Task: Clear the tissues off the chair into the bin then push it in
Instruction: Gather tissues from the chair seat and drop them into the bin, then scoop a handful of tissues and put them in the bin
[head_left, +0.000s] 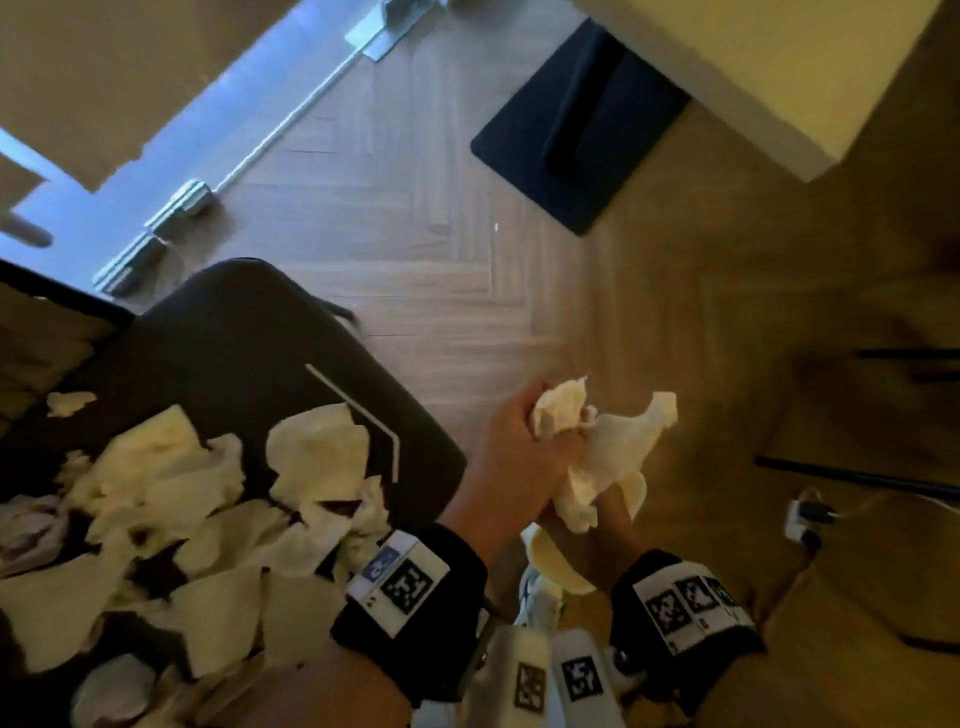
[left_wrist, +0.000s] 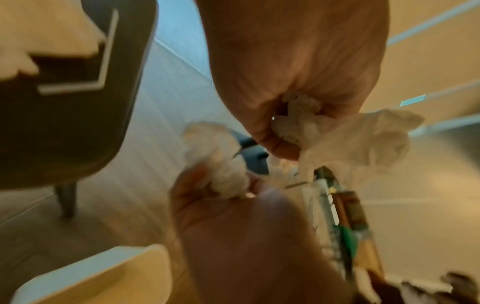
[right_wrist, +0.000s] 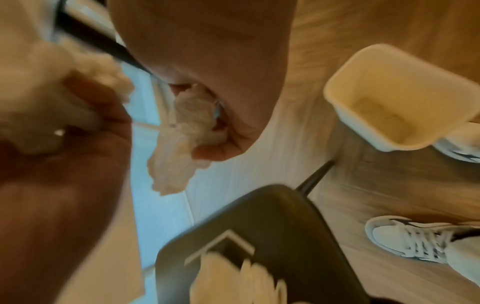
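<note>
The dark chair (head_left: 234, 343) stands at the left, its seat covered with several crumpled white tissues (head_left: 171, 499). Both hands are off its right edge, above the floor. My left hand (head_left: 511, 441) grips a balled tissue (head_left: 558, 410). Just below it my right hand (head_left: 602, 525) clutches a looser tissue (head_left: 623, 447) that flares out to the right. The cream bin (head_left: 556, 569) peeks out under the hands, mostly hidden by them; the right wrist view shows the bin (right_wrist: 389, 98) open on the floor beside the chair (right_wrist: 259, 236).
A black flat base (head_left: 582, 124) lies on the wood floor under a white tabletop (head_left: 779, 62). Thin black bars (head_left: 857, 475) and a white plug (head_left: 802, 514) sit at the right. My white shoes (right_wrist: 405, 238) stand beside the bin. A black-edged surface (head_left: 52, 296) borders the chair's left.
</note>
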